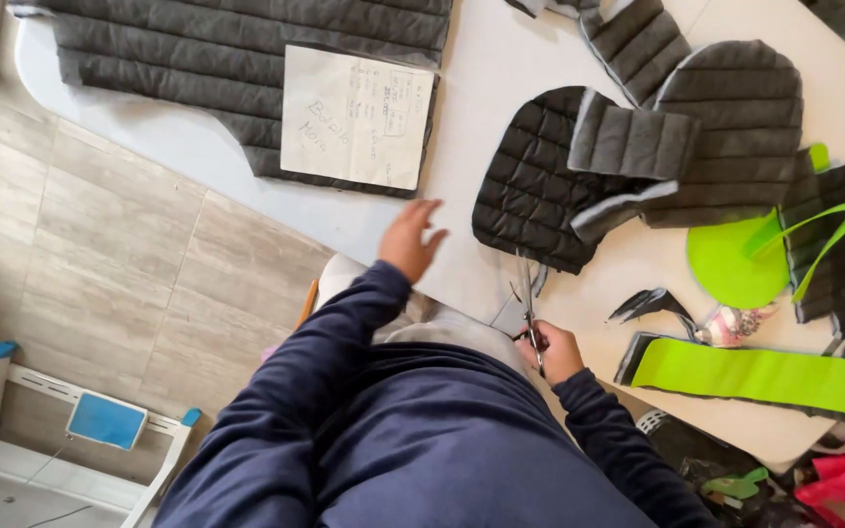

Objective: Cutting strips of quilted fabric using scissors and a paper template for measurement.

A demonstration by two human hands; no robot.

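My right hand grips a pair of metal scissors at the near edge of the white table, blades pointing toward a black quilted fabric piece. My left hand hovers open above the table edge, fingers spread, holding nothing, just below a white paper sheet with handwriting. That sheet lies on a large grey quilted fabric panel. Both arms wear dark blue sleeves.
Grey quilted pieces overlap to the right. A lime-green round piece, a lime-green strip and small black scraps lie at the right. Tiled floor and a white frame with blue parts are at the left.
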